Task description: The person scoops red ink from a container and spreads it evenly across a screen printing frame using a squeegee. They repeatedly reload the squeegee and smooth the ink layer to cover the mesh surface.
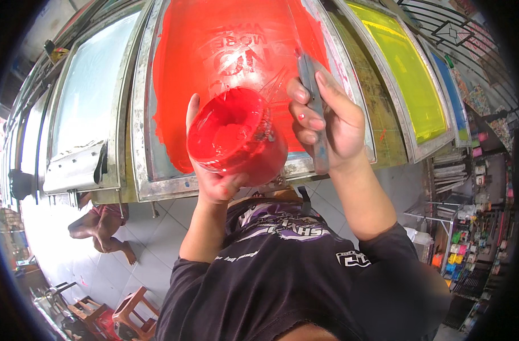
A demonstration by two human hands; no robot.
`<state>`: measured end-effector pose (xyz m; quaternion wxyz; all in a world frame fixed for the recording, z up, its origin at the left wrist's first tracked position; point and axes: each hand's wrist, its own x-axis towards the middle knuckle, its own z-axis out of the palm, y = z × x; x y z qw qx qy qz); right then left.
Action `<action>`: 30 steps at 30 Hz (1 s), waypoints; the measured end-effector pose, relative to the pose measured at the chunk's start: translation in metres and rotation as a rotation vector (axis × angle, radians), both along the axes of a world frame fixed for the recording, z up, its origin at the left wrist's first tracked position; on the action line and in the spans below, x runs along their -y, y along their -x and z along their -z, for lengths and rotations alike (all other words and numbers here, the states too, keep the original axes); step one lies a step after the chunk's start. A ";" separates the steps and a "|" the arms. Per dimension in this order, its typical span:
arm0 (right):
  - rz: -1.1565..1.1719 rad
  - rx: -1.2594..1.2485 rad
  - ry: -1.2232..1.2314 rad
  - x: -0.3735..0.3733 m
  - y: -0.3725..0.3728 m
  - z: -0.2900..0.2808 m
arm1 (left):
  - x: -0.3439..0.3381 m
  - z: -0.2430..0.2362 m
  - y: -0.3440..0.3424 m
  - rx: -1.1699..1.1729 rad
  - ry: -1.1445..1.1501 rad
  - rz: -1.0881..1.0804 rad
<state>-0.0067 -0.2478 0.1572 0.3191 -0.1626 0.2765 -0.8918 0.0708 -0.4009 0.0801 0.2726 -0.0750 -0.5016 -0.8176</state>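
My left hand (217,186) grips a round tub of red ink (265,156) from below and the side. The tub is tilted, its mouth smeared with glossy red. My right hand (343,122) is closed around a narrow grey bar-shaped tool (317,122), held nearly upright, with a little red at its upper end. Whether it is a spatula or a squeegee seen edge-on I cannot tell. Both hands are over the near part of a metal-edged printing screen (141,113), whose mesh is coated in wet red ink (183,62). A red spot marks one right finger.
To the left lies a screen with pale mesh (92,79), a metal clamp plate (75,170) at its near end. A yellow-inked screen (404,74) lies to the right. Another person's legs (106,224) show at lower left, near a brown stool (135,312). Shelves with colourful containers (458,250) stand right.
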 end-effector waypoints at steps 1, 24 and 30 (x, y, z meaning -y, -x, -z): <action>0.018 0.017 0.002 0.002 -0.002 -0.001 | 0.001 0.001 0.001 -0.006 -0.105 0.059; 0.151 -0.202 -0.274 0.017 -0.020 -0.015 | 0.006 -0.004 -0.007 0.004 0.025 0.032; 0.125 -0.157 -0.223 0.015 -0.022 -0.016 | 0.005 -0.010 -0.009 -0.018 0.079 -0.042</action>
